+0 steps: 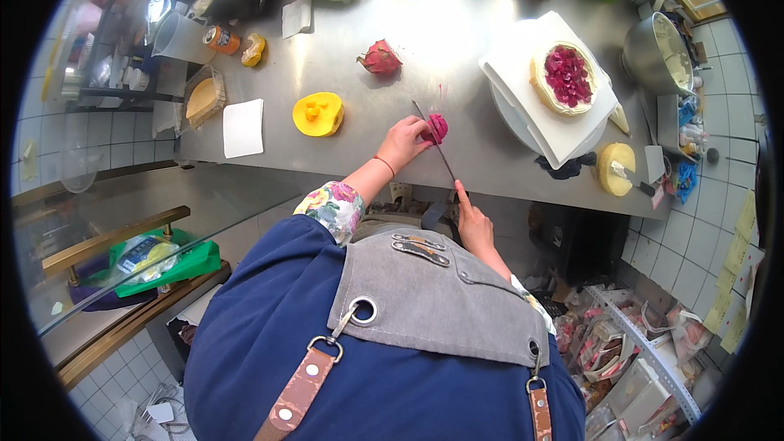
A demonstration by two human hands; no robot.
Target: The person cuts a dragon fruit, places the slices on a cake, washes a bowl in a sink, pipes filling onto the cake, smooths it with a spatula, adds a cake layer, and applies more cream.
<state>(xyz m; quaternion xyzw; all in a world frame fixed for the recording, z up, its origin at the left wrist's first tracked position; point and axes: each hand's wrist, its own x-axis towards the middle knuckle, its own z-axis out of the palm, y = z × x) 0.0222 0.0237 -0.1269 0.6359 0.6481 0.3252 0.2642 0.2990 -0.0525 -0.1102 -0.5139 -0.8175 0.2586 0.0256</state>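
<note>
Where visible, bowl (640,51) of cream (673,55)

The metal table (327,53) (bright with glare) carries magenta fruit (440,124), a red dragon fruit (380,58) and a yellow object (318,115).

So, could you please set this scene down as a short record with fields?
Left hand: holding a piece of magenta fruit
Right hand: holding a knife across that piece
Farther back: red-skinned dragon fruit
Right side: cake topped with magenta pieces, on a white board
Surface: shiny metal table
</note>
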